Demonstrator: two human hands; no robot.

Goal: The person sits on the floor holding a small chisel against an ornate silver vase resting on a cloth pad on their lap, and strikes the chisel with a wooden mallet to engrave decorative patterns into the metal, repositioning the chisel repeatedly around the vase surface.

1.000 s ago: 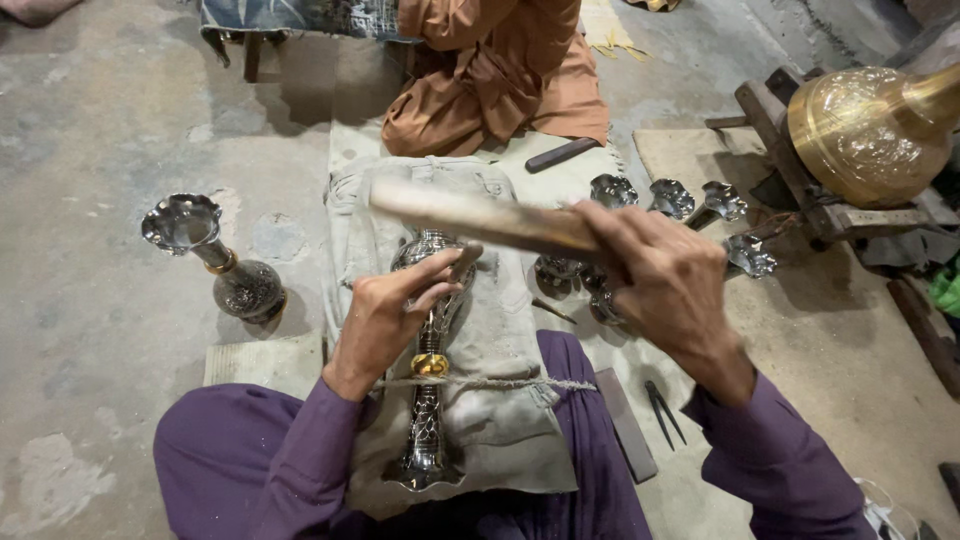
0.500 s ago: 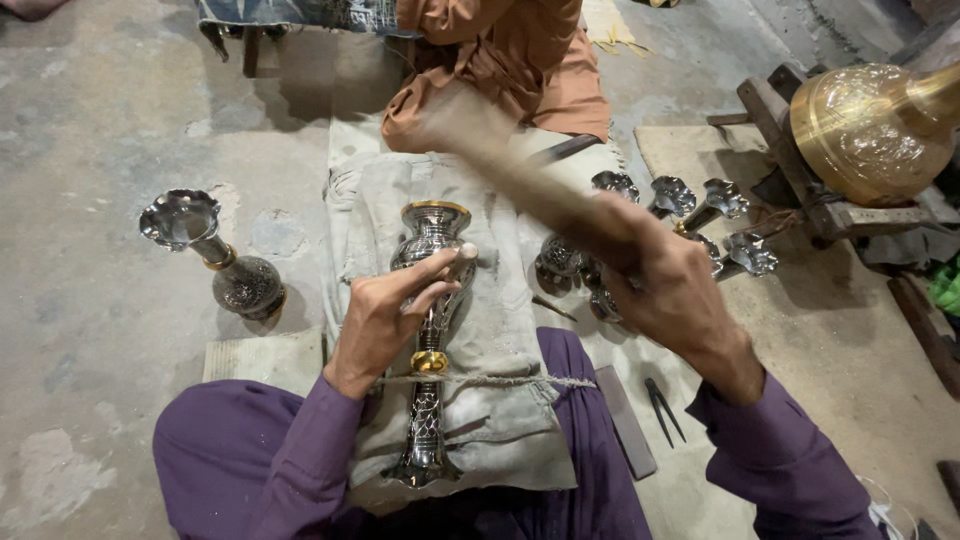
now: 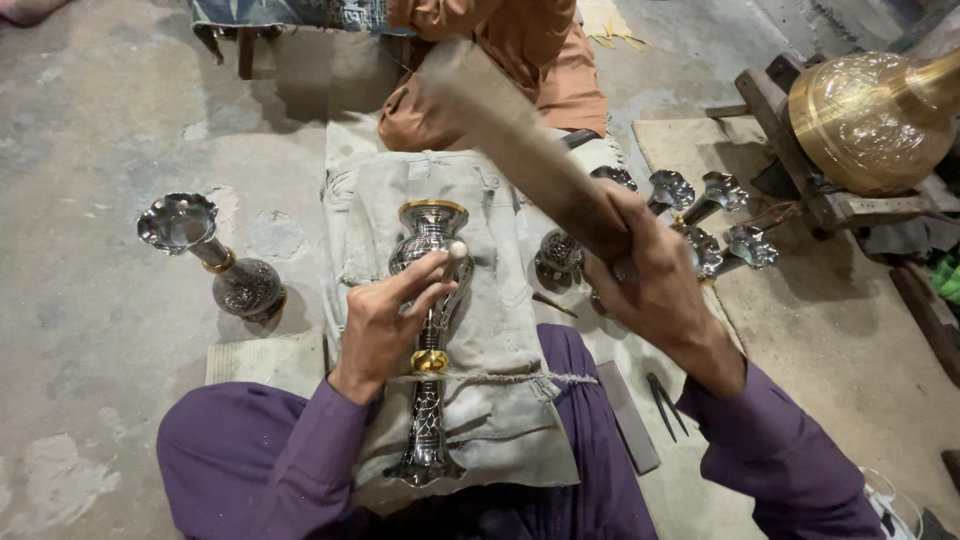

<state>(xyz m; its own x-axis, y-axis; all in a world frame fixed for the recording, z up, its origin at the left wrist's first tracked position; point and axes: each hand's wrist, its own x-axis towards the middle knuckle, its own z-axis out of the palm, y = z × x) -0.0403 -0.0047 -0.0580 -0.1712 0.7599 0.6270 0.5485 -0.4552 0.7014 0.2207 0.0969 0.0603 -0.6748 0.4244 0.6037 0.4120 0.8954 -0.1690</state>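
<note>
- two hands at work over one engraved metal vase [image 3: 430,300], which lies on a grey cloth pad [image 3: 500,350] across the lap, mouth far, foot near.
- left hand [image 3: 385,325] rests on the vase – fingers pinching a small punch [image 3: 455,250] against its body.
- right hand [image 3: 650,285], fingers wrapped tight round a wooden mallet [image 3: 520,140], held raised and blurred.
- one finished vase [image 3: 215,260] stands left on the floor; more lie far right.

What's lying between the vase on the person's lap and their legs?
A grey cloth pad, tied down with string, lies under the engraved vase, which the left hand steadies, in the head view.
</note>
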